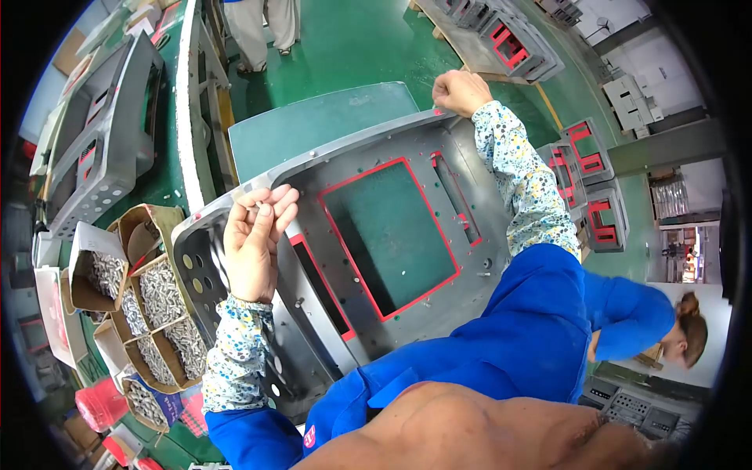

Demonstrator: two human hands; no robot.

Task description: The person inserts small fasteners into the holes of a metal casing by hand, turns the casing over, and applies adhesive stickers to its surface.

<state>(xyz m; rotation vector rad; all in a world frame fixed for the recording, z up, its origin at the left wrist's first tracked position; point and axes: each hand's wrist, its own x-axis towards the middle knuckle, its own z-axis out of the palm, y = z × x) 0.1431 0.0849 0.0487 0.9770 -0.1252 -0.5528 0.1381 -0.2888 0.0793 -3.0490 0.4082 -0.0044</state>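
Observation:
A large grey moulded housing [407, 329] lies before me, with a red-edged rectangular opening and narrower red-edged slots. Small pins or studs stand up from several points on its inner face and rim. My left hand [254, 247] is palm up above the housing's left rim, fingers curled, with thumb and forefinger pinched together. Something small and pale shows at the fingertips, too small to name. At the far right corner of the rim is my right hand [464, 92], its fingers bent closed and pointing down. What they hold, if anything, is hidden.
To the left, divided cardboard boxes [163, 329] hold many small metal fasteners. Another grey housing [102, 149] stands beyond them. More red-edged housings [591, 149] sit at right. A person in blue [630, 313] bends nearby; another person's legs [262, 31] are at the top.

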